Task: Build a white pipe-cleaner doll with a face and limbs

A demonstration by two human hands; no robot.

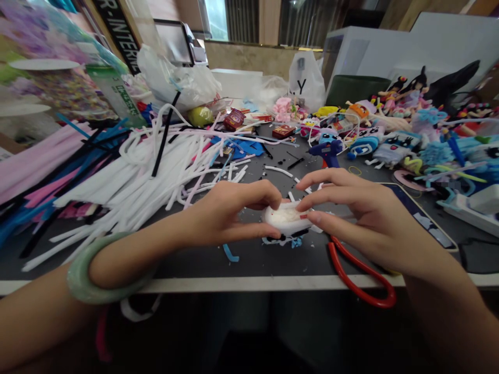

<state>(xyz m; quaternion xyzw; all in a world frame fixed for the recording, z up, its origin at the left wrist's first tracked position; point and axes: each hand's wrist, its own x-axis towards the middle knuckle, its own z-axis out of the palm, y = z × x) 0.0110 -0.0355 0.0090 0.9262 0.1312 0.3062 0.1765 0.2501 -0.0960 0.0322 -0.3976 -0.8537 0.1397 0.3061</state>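
Observation:
Near the table's front edge, a small white fuzzy piece (287,221) with a hollow, pale-filled top is held above the grey surface. My left hand (230,210) pinches its left side, thumb in front and fingers curled at the back. Black and light blue bits show beneath it. My right hand (358,218) is at its right side, fingers apart, fingertips by the rim; a tiny red bit lies near the thumb tip. Red-handled scissors (360,278) rest below my right hand, their blades mostly hidden.
White fuzzy stems (156,171) are heaped on the left. A blue glue gun (327,149) stands behind my hands. A phone (421,218) lies to the right, near a white power strip (473,213). Several small dolls and toys (395,148) fill the back right.

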